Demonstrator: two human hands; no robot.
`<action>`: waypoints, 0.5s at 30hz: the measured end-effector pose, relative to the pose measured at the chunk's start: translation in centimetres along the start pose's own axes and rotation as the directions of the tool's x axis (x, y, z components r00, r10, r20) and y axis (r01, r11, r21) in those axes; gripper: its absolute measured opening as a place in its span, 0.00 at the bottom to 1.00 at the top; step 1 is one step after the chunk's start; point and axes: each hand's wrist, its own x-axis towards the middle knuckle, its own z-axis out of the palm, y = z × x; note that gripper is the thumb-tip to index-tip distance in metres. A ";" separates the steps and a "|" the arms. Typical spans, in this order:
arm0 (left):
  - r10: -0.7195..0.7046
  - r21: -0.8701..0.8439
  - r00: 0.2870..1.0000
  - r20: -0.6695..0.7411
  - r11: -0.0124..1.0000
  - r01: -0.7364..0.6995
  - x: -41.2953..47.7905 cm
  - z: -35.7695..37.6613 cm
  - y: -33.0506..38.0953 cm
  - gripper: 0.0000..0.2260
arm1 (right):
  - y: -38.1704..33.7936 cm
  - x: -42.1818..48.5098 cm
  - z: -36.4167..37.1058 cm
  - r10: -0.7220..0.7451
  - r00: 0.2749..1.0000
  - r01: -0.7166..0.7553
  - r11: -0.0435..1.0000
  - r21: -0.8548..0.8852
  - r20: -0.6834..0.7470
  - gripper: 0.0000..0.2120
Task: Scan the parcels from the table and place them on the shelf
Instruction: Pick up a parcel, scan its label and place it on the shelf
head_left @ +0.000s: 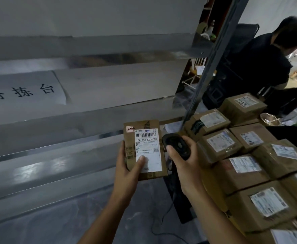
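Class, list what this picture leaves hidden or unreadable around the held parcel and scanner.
Head view, held parcel: small print on label too small; left hand covers part.
Head view, scanner: underside hidden by right hand.
Head view, stacked parcels: labels blurred; some cut off by frame edge.

Flat brown cardboard parcel (144, 124), centre: white rectangular shipping label (148, 143), black barcode stripes, black print. Small white sticker (130, 129) at parcel's 11 o'clock corner: red border, dark handwriting. Black oval plastic scanner (176, 146) at parcel's 3 o'clock. Stack of brown cardboard boxes (249, 182) at 4 o'clock: white labels, black print; one has dark green-black sticker (197, 125). White paper sign (24, 90) at 9 o'clock: black characters. Grey metal shelf rails (73, 46) at 11 o'clock. Person's black top (249, 67) at 2 o'clock.
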 end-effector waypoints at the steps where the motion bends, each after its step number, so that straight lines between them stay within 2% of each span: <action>1: 0.023 0.018 1.000 -0.011 1.000 -0.023 0.0 0.3 0.2 0.31 | -0.3 0.0 -0.1 0.011 1.000 -0.012 1.000 0.020 0.014 0.27; 5: 0.111 0.155 0.990 -0.092 0.983 -0.096 1.1 1.1 0.9 0.30 | -2.1 0.5 -0.6 0.015 0.995 -0.022 0.997 0.071 0.102 0.28; 9: 0.235 0.272 0.962 -0.137 0.943 -0.192 2.8 1.7 1.1 0.29 | -3.6 1.6 -1.2 -0.058 0.980 0.038 0.994 0.107 0.191 0.19; 12: 0.246 0.322 0.954 -0.174 0.929 -0.181 3.6 1.8 1.1 0.29 | -4.2 2.0 -1.7 -0.054 0.972 0.027 0.992 0.121 0.228 0.16; 15: 0.260 0.384 0.940 -0.222 0.909 -0.161 4.4 1.4 0.9 0.33 | -4.4 2.3 -2.3 -0.033 0.965 -0.003 0.991 0.134 0.261 0.14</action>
